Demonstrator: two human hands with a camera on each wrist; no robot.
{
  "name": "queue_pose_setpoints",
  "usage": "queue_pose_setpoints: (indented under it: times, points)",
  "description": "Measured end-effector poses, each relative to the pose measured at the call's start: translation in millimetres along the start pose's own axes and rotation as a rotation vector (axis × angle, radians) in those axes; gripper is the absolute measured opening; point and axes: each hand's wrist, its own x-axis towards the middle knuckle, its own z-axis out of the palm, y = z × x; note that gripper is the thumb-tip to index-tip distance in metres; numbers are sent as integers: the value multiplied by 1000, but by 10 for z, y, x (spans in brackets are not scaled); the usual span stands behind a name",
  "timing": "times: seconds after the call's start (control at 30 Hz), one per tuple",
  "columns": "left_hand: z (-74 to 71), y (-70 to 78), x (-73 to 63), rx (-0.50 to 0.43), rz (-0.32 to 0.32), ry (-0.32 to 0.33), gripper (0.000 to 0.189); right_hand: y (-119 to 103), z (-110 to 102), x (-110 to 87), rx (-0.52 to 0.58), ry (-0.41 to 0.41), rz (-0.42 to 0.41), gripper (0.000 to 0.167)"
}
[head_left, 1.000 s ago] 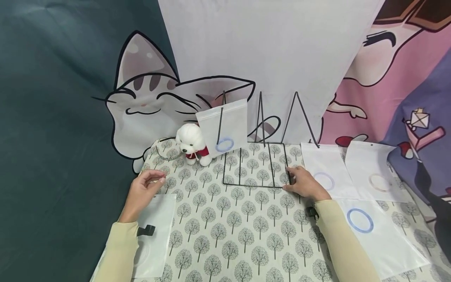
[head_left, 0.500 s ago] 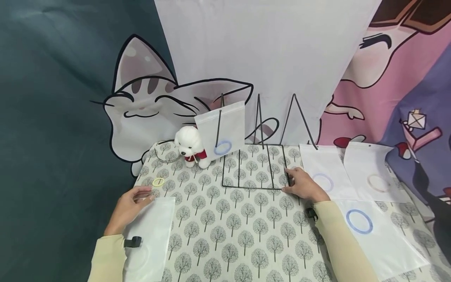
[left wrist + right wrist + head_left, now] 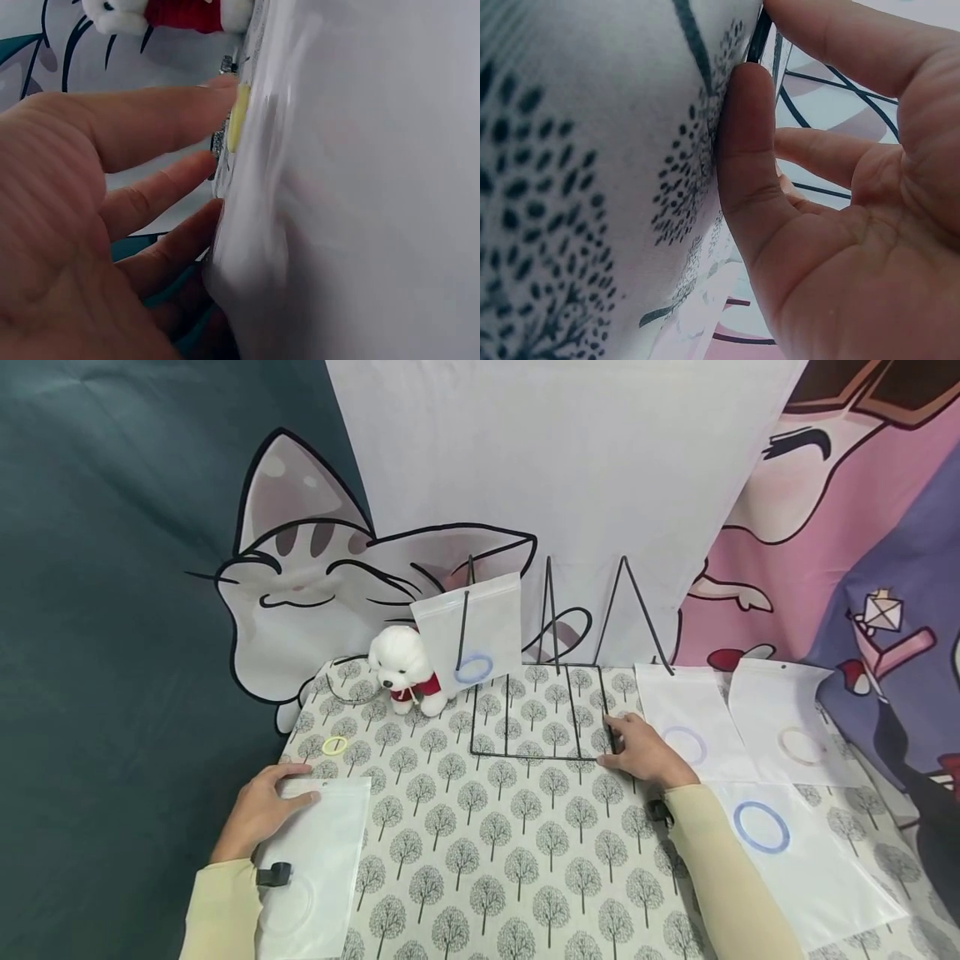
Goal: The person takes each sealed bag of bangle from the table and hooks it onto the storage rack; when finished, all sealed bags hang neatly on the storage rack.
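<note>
My left hand (image 3: pixel 258 806) is at the top end of a white zip bag (image 3: pixel 330 852) lying flat at the left, fingers and thumb spread along its edge. A faint round ring shape shows on that bag. In the left wrist view the fingertips are right at the bag's edge, by a yellow ring (image 3: pixel 239 120). My right hand (image 3: pixel 645 752) holds the near right corner of a black wire display rack (image 3: pixel 536 757), thumb and forefinger on the wire. On the rack's left upright prong hangs a white zip bag (image 3: pixel 491 622) with a blue ring at its bottom.
A white plush dog (image 3: pixel 401 660) in red stands left of the hanging bag. Several white bags with rings, including one with a blue ring (image 3: pixel 761 827), lie at the right. A tree-print cloth (image 3: pixel 480 877) covers the table; printed curtains stand behind.
My left hand has come down and back towards me to the left bag's top edge, uncovering the yellow ring. My right hand keeps its place on the rack.
</note>
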Motion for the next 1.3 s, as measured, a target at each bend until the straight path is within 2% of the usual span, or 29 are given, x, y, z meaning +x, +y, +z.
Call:
queue_pose_setpoints:
  times: [0.23,0.47,0.67,1.0,1.3]
  points:
    - [-14,-33,29,-8,0,-35,54,6,9,4,-18,4,-7,86]
    - [-121,5,8,-63,0,-104,35,22,27,-30,-17,-5,7,88]
    - [-201,129,-59,-97,113,-67,18,14,38,-45,-14,6,-4,86]
    - [-298,365,-118,-282,243,-12,18,7,23,-16,-7,6,10,88]
    - [-336,700,-178,-318,402,37,11,9,17,-6,-12,4,8,89]
